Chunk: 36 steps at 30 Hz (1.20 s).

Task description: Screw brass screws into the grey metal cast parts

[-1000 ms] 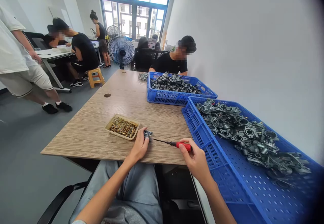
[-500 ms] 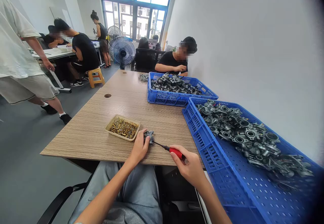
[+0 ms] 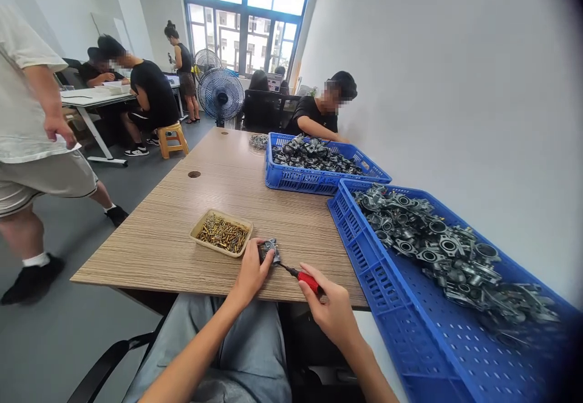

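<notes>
Near the table's front edge, my left hand point(image 3: 253, 269) grips a small grey metal part point(image 3: 270, 250) against the tabletop. My right hand point(image 3: 328, 306) is closed around the red handle of a screwdriver point(image 3: 308, 281). Its dark shaft points left, and the tip meets or nearly meets the metal part; the exact contact is too small to tell. Just left of the part sits a beige tray point(image 3: 195, 235) full of brass-coloured screws point(image 3: 224, 233).
On the right, a large blue crate point(image 3: 387, 306) holds many metal parts point(image 3: 449, 245). A second blue crate point(image 3: 291, 178) with darker parts stands behind it. A person point(image 3: 319, 108) sits beyond the table; another point(image 3: 31, 105) is at the left.
The screwdriver and my right hand have shifted slightly left and down, and its shaft slopes more steeply. The person at the left has moved left. The seated person's arm has lowered behind the crate.
</notes>
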Each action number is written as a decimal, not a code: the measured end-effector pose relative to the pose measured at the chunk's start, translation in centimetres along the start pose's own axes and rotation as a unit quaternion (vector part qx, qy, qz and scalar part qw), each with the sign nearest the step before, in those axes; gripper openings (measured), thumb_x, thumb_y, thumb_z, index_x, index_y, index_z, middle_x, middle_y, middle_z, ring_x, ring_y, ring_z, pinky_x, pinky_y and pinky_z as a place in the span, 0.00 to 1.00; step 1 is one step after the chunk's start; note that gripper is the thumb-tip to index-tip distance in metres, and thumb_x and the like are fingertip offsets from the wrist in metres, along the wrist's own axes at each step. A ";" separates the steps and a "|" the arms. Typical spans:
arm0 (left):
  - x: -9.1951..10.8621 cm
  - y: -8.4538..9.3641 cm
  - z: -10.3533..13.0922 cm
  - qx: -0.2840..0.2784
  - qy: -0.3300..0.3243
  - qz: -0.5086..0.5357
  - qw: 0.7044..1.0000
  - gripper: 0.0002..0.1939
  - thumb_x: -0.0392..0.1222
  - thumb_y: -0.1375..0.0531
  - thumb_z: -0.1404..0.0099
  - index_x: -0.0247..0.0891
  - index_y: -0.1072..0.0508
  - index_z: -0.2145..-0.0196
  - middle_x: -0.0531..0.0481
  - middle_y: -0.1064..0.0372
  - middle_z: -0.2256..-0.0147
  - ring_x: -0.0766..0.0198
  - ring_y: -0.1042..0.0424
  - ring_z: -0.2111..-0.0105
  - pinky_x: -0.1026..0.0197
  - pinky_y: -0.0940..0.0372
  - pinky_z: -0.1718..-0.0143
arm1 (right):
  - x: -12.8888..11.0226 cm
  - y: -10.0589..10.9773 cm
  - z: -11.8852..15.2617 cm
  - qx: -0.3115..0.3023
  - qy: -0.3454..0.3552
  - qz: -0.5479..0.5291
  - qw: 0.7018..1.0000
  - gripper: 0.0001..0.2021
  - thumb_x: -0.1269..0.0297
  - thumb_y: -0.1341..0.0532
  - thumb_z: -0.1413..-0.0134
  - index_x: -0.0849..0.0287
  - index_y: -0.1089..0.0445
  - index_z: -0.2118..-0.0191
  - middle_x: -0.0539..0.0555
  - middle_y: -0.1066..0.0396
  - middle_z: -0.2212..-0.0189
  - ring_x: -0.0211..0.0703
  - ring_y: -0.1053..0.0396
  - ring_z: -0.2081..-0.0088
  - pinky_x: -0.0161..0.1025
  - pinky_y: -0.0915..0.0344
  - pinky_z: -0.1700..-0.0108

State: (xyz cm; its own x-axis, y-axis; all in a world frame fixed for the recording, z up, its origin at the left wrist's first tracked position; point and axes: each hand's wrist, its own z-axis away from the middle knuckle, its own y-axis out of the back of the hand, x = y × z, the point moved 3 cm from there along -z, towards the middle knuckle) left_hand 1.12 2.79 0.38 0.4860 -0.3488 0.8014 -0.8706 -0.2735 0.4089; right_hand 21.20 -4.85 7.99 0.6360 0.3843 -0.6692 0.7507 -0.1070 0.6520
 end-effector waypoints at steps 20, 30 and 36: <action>-0.8 -0.1 -0.1 -0.100 -0.005 0.173 0.980 0.16 0.48 0.40 0.30 0.40 0.33 0.48 0.42 0.31 0.51 0.55 0.28 0.49 0.50 0.29 0.49 | 3.2 -9.8 0.8 -0.021 -0.375 -0.492 0.785 0.28 0.40 0.28 0.56 0.59 0.32 0.61 0.43 0.37 0.78 0.28 0.44 0.84 0.25 0.50 0.87; -1.6 -0.2 -1.0 -0.112 0.031 0.218 0.969 0.18 0.54 0.43 0.30 0.37 0.30 0.52 0.40 0.28 0.53 0.54 0.25 0.55 0.50 0.27 0.56 | 2.3 -6.4 -0.4 0.143 -0.311 -0.540 0.769 0.21 0.49 0.27 0.51 0.60 0.31 0.62 0.45 0.37 0.75 0.29 0.44 0.80 0.26 0.51 0.82; -2.0 -0.6 -1.5 -0.156 0.011 0.204 0.966 0.20 0.56 0.44 0.32 0.36 0.28 0.56 0.42 0.27 0.59 0.54 0.24 0.59 0.50 0.27 0.56 | 1.6 2.7 0.1 0.275 -0.249 -0.490 0.789 0.16 0.54 0.30 0.47 0.60 0.30 0.61 0.46 0.37 0.75 0.30 0.44 0.80 0.27 0.49 0.83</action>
State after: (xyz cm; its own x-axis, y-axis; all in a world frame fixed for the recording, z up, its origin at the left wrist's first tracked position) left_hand 0.53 4.99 -0.78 0.0981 -0.3510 0.9312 -0.9717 0.1681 0.1657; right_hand 24.25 -4.61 8.65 -0.4094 0.1353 -0.9023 0.8028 -0.4165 -0.4267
